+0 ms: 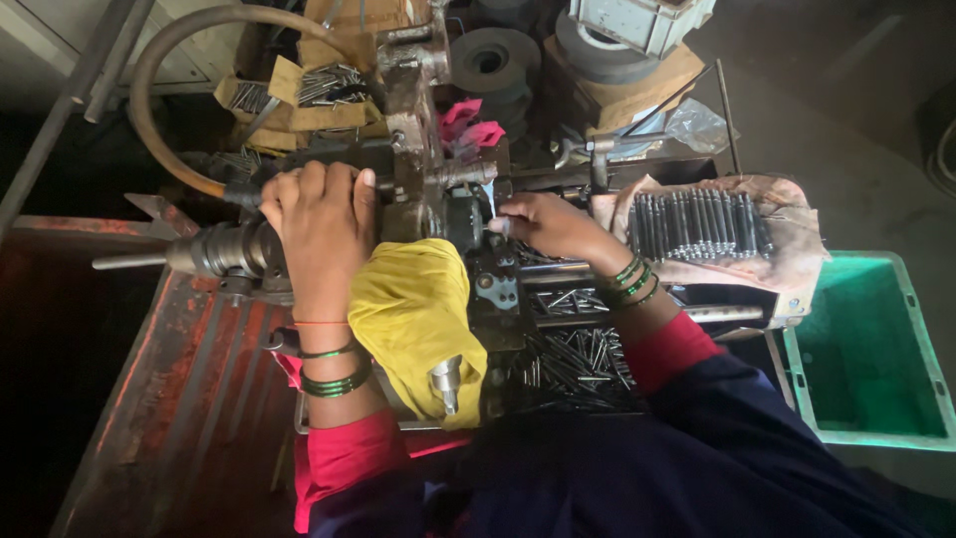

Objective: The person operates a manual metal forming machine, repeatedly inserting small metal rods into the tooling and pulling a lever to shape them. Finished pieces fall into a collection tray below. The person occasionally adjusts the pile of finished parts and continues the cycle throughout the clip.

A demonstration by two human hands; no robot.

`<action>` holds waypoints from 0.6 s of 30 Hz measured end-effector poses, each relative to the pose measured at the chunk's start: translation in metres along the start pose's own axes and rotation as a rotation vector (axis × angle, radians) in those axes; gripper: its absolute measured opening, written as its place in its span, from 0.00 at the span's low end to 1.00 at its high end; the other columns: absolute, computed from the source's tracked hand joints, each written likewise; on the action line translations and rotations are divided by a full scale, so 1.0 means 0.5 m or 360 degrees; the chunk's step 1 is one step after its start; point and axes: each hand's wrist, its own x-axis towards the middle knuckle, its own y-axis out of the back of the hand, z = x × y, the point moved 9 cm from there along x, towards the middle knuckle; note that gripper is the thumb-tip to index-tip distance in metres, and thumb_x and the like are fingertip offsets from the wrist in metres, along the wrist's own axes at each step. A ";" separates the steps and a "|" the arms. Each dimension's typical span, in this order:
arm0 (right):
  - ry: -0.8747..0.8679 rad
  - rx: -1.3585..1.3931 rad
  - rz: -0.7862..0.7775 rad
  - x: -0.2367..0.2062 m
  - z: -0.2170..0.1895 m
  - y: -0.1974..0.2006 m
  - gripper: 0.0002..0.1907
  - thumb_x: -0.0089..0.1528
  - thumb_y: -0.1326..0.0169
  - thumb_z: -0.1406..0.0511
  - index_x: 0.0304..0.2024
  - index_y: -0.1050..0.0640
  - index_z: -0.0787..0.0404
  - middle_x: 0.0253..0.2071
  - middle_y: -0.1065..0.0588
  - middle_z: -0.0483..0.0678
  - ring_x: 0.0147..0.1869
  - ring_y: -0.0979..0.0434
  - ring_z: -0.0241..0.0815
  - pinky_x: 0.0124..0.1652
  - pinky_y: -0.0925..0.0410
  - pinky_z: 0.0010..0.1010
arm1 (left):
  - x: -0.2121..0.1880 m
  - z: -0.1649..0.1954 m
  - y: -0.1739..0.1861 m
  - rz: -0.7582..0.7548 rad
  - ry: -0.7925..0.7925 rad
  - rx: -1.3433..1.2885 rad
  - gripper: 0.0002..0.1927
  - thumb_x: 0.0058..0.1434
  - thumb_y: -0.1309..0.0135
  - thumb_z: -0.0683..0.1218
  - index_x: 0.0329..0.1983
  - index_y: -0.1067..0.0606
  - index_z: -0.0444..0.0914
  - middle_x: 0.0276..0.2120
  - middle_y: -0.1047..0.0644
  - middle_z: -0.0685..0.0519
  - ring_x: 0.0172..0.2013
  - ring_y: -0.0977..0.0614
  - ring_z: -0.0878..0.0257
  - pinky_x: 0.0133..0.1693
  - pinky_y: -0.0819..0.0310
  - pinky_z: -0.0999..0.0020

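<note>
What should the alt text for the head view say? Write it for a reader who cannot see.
A person's left hand grips a small metal machine while the right hand reaches its middle. A yellow cloth lies between the arms, metal rods to the right.

Glossy metal rods (697, 224) (on paper), matt yellow cloth (413, 314).

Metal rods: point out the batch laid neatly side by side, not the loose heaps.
The rods on the paper, right of the right hand, lie parallel in a row. Those in the tray below it and the box at top left lie jumbled.
</note>
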 end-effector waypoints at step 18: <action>0.0204 -0.0124 -0.0016 0.003 -0.020 0.014 0.10 0.64 0.43 0.63 0.41 0.21 0.65 0.41 0.23 0.56 0.45 0.22 0.57 0.43 0.31 0.42 | 0.005 0.012 -0.002 0.0005 -0.0005 0.0001 0.15 0.80 0.52 0.52 0.41 0.26 0.37 0.40 0.29 0.46 0.50 0.29 0.46 0.61 0.42 0.47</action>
